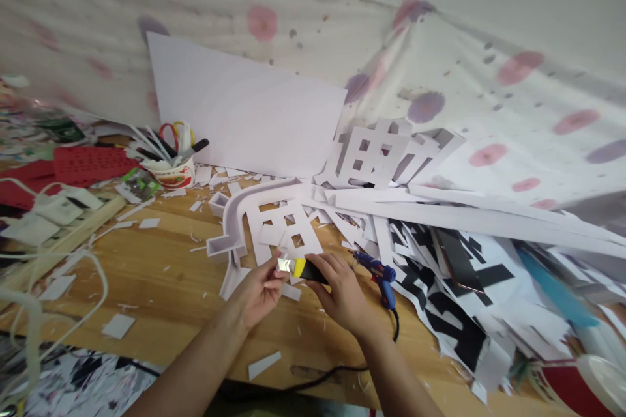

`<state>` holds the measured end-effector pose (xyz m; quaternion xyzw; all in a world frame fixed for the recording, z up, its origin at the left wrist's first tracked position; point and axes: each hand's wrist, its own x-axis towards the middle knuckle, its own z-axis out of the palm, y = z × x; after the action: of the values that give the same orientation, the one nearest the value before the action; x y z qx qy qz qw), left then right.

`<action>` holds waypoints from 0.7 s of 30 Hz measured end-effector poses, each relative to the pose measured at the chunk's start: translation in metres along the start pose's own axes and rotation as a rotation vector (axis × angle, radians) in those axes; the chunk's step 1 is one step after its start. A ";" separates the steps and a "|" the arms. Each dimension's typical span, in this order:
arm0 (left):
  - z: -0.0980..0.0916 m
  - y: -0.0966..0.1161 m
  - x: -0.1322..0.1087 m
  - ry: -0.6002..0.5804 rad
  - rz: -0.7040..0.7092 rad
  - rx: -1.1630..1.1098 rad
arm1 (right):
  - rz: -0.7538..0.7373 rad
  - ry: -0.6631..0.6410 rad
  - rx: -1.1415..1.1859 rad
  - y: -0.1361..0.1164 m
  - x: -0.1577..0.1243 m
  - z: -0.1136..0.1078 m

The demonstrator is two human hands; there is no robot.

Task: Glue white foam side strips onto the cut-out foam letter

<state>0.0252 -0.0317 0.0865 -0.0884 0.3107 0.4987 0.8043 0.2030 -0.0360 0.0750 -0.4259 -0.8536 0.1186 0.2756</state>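
A black-and-yellow hand tool (312, 271) sits nearly level in the right hand (345, 290), its shiny end at the left hand's (261, 291) fingertips.

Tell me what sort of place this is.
Probably a craft workshop: a blue glue gun, a tub of tools and cut white scraps all sit on one wooden worktop.

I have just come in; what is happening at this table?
A person's right hand grips a black-and-yellow tool; the left hand is at its shiny end, its exact hold unclear. Just beyond lies a white cut-out panel, and a blue glue gun rests on the table near the right hand.
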 end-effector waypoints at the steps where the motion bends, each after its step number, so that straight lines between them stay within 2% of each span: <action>1: 0.001 0.001 -0.002 -0.015 -0.041 -0.009 | 0.016 0.013 0.002 0.003 0.000 -0.001; 4: 0.002 0.002 -0.006 -0.060 -0.112 0.002 | 0.080 0.073 0.021 0.012 -0.001 -0.003; 7: 0.000 -0.001 -0.004 -0.067 -0.071 0.054 | 0.181 0.137 0.128 0.015 -0.002 -0.003; 12: -0.005 -0.013 0.010 0.016 0.224 0.214 | 0.413 0.157 0.657 -0.004 0.004 0.014; 15: -0.006 -0.021 0.015 0.010 0.380 0.289 | 0.532 0.246 0.920 -0.016 0.015 0.028; 18: -0.005 -0.025 0.015 -0.014 0.401 0.324 | 0.626 0.370 0.935 -0.020 0.022 0.037; 21: -0.002 -0.024 0.014 0.020 0.305 0.290 | 0.614 0.429 0.739 -0.020 0.022 0.037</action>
<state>0.0498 -0.0337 0.0723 0.0717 0.3970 0.5638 0.7207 0.1578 -0.0299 0.0614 -0.5456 -0.5151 0.3972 0.5284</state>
